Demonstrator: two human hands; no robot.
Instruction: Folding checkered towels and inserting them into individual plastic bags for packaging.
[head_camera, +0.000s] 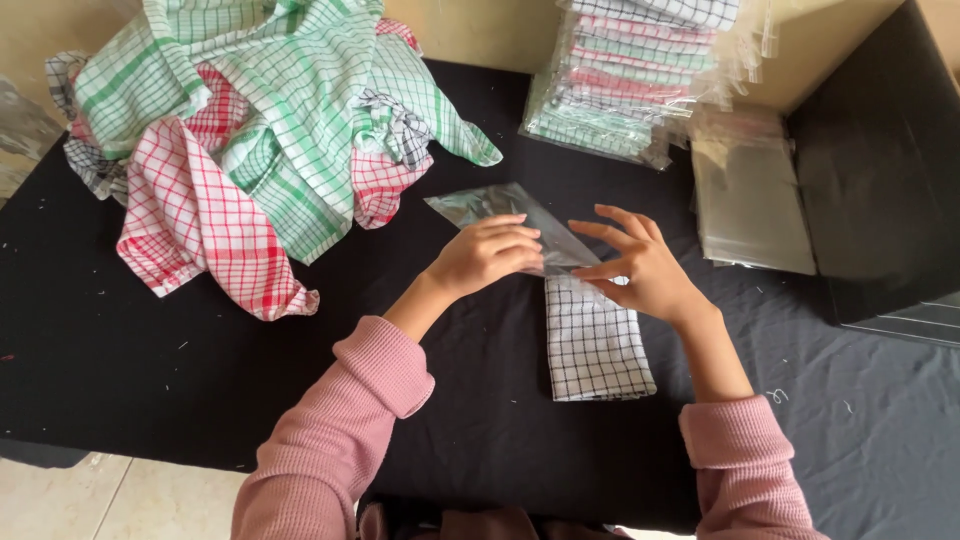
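Folded checked cloth (597, 345) top hidden behind hands; bagged stack (640, 80) cut off.

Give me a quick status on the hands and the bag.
Left hand and right hand both gripping clear plastic bag. Folded black-checked towel partly at its mouth. Nothing in the way.

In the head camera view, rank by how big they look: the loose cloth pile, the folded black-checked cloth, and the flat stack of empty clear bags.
1. Loose cloth pile, clearly largest.
2 and 3. Stack of empty clear bags and folded black-checked cloth: they look alike, and the cloth is partly covered by the hands and nearer the camera, so no ranking.
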